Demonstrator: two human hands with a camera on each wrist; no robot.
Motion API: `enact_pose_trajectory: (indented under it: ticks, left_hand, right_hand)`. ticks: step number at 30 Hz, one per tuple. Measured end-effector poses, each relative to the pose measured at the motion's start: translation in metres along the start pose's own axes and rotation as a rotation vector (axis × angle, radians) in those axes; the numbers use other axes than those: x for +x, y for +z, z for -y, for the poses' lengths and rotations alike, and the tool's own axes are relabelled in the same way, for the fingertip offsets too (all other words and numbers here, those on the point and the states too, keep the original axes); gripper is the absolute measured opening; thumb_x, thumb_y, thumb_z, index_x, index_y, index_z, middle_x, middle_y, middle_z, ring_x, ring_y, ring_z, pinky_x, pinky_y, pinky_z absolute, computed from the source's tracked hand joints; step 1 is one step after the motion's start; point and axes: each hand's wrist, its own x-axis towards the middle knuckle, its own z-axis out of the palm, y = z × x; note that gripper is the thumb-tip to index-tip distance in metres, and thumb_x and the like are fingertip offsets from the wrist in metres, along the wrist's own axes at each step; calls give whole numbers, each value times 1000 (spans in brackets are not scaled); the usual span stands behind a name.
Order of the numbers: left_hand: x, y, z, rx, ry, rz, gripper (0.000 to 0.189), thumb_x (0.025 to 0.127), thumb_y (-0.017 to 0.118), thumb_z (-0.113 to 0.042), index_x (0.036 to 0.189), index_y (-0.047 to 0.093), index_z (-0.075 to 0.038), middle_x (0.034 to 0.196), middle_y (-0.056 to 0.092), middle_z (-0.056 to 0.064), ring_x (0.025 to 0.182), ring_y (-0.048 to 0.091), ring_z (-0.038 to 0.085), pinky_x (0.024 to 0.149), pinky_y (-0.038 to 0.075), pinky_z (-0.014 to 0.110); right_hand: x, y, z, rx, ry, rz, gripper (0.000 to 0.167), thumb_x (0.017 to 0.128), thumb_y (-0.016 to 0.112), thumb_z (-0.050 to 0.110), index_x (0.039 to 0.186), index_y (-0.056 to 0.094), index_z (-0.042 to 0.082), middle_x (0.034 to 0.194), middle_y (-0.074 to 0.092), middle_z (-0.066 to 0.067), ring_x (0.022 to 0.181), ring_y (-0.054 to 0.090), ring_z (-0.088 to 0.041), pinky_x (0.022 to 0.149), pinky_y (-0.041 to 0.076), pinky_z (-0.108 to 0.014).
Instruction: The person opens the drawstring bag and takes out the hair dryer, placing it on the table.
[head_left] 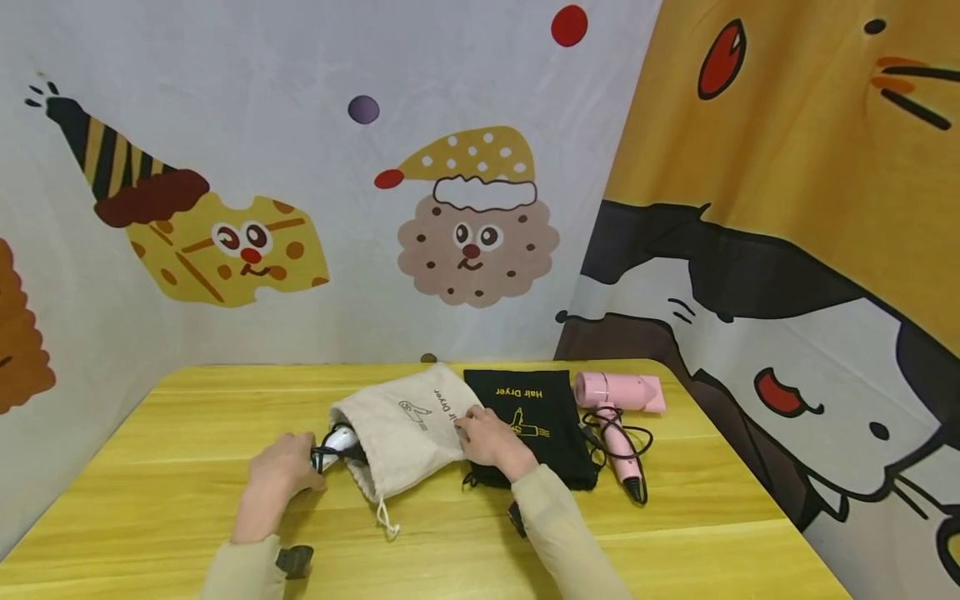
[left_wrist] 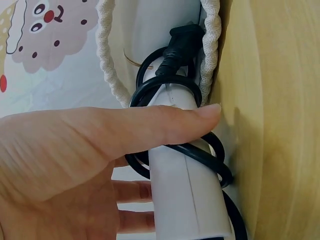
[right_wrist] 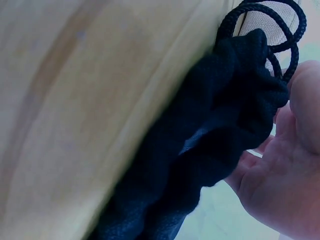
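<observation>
A white hair dryer (left_wrist: 177, 185), its black cord (left_wrist: 197, 155) wound around the handle, lies partly inside a beige drawstring bag (head_left: 408, 433). My left hand (head_left: 285, 465) grips the handle, with the thumb across it and the other fingers behind. The dryer's head is hidden in the bag, whose mouth faces left; a black plug (left_wrist: 182, 42) shows at the opening. At the bag's closed end, my right hand (head_left: 491, 437) holds the cloth beside the printed lettering. In the right wrist view most of its fingers are hidden behind a black pouch.
Just right of the beige bag, a black "Hair Dryer" drawstring pouch (head_left: 551, 458) lies flat, partly under my right hand. Beyond it lies a pink hair dryer (head_left: 618, 392) with a black cord looped at its handle. A printed curtain (head_left: 345, 333) hangs behind the wooden table (head_left: 150, 467).
</observation>
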Motion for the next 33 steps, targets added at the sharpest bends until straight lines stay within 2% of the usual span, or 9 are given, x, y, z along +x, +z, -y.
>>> enact_pose_trajectory:
  ticks: [5, 11, 19, 24, 33]
  left_hand:
    - [3, 1, 3, -12, -8, 0, 53, 66, 81, -21, 108, 59, 3, 95, 62, 21, 77, 57, 28, 62, 50, 45]
    - [6, 0, 7, -14, -7, 14, 54, 65, 82, -22, 109, 60, 1, 96, 63, 20, 80, 59, 30, 65, 51, 48]
    - [2, -8, 10, -13, -4, 20, 50, 64, 84, -20, 103, 60, -1, 93, 62, 18, 77, 56, 28, 64, 50, 47]
    - [1, -9, 15, -7, 1, 23, 52, 64, 84, -20, 105, 60, -1, 98, 63, 22, 79, 56, 28, 65, 50, 47]
    - [0, -11, 22, -13, -4, 42, 47, 64, 84, -19, 101, 60, -4, 94, 62, 18, 77, 53, 26, 63, 48, 43]
  right_hand:
    - [1, 1, 0, -5, 5, 2, 33, 97, 50, 25, 127, 60, 16, 124, 55, -7, 103, 51, -23, 84, 49, -36]
    - [2, 1, 1, -18, 10, 7, 33, 98, 50, 27, 128, 59, 17, 125, 54, -6, 103, 50, -22, 84, 48, -36]
    - [4, 0, 1, -17, 9, 5, 34, 97, 51, 27, 128, 59, 17, 125, 54, -6, 103, 49, -22, 85, 48, -35]
    - [5, 1, 0, -9, 11, 9, 34, 97, 51, 26, 128, 59, 17, 126, 53, -6, 104, 50, -23, 85, 48, -36]
    - [3, 1, -1, 18, 14, 13, 34, 97, 50, 25, 128, 59, 17, 127, 53, -6, 106, 50, -24, 86, 48, -37]
